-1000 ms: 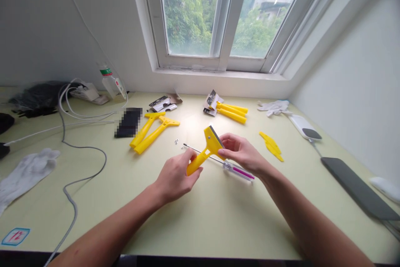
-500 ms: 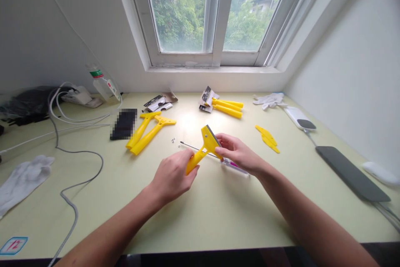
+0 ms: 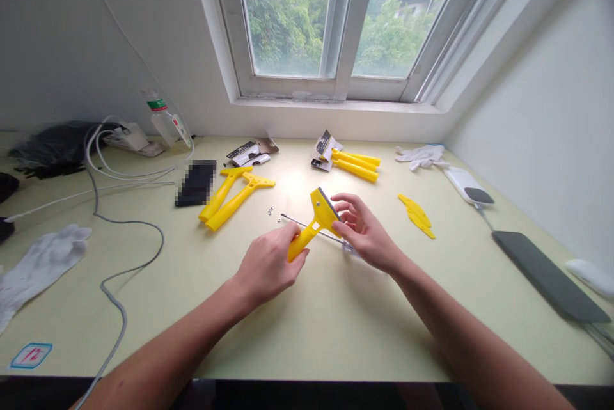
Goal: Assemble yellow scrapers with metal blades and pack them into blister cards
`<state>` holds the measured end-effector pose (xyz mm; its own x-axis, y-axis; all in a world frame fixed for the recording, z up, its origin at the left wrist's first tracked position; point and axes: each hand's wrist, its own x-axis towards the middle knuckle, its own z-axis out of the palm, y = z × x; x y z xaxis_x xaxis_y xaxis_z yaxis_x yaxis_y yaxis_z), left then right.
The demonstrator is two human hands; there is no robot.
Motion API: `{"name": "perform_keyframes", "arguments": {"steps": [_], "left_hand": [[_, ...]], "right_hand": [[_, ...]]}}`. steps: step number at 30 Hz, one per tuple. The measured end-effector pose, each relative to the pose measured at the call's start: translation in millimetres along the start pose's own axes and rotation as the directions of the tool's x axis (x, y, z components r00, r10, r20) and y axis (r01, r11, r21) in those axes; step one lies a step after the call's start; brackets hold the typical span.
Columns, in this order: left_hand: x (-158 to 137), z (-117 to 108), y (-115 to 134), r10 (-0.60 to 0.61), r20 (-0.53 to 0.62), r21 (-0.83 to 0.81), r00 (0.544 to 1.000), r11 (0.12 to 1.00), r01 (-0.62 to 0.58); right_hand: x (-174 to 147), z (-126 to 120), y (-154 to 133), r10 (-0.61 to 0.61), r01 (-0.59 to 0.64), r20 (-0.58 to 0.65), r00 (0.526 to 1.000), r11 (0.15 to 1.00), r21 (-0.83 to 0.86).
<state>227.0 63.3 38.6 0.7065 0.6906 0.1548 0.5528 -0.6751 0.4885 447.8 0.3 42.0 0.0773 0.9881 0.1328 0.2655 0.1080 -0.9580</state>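
Note:
A yellow scraper [image 3: 324,213] with a dark blade edge is held above the table, tilted with its head up and to the right. My left hand [image 3: 272,255] is closed round its handle. The thumb and fingers of my right hand [image 3: 361,226] pinch the lower right corner of the scraper head. A small screw shows on the head's face. Behind and below the scraper lies a screwdriver [image 3: 328,237], its handle mostly hidden by my right hand. Several small nuts [image 3: 270,210] lie just left of the screwdriver tip.
Two yellow scraper handles [image 3: 235,199] lie left, beside a blurred black object [image 3: 196,183]. Packaged yellow scrapers [image 3: 355,165] and opened packaging [image 3: 248,153] are at the back. Yellow plates [image 3: 416,215] and a dark grey power bank [image 3: 547,274] lie right. White gloves [image 3: 45,263] and cables lie left.
The view has shifted slightly, so the table things appear a little further right. Both hands keep hold of the scraper, and my right hand now covers more of the screwdriver handle.

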Motion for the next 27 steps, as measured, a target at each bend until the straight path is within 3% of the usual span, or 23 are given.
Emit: {"name": "perform_keyframes", "arguments": {"steps": [4, 10, 15, 18, 23, 27], "left_hand": [[0.5, 0.8, -1.1, 0.009, -0.019, -0.024, 1.000, 1.000, -0.010], [0.6, 0.6, -0.7, 0.007, -0.058, -0.041, 0.998, 0.999, -0.010], [-0.2, -0.6, -0.3, 0.025, -0.075, -0.039, 0.997, 0.999, -0.028], [-1.1, 0.1, -0.4, 0.048, -0.092, 0.008, 0.995, 0.999, -0.047], [-2.1, 2.9, -1.2, 0.116, -0.118, 0.100, 0.986, 0.990, -0.104], [-2.4, 3.9, -2.0, 0.211, -0.095, 0.231, 0.973, 0.955, -0.185]], "right_hand": [[-1.3, 1.3, -0.5, -0.126, 0.119, -0.020, 0.992, 0.971, -0.208], [0.1, 1.5, 2.8, -0.184, 0.173, -0.026, 0.983, 0.957, -0.232], [-0.6, 1.9, 2.3, -0.140, 0.125, -0.051, 0.989, 0.966, -0.225], [-0.5, 2.5, -0.5, -0.066, 0.054, -0.068, 0.995, 0.986, -0.156], [-0.6, 5.1, -2.0, 0.054, -0.048, -0.056, 0.997, 0.994, 0.100], [-0.8, 9.8, -1.4, 0.066, -0.052, -0.068, 0.995, 0.981, 0.187]]}}
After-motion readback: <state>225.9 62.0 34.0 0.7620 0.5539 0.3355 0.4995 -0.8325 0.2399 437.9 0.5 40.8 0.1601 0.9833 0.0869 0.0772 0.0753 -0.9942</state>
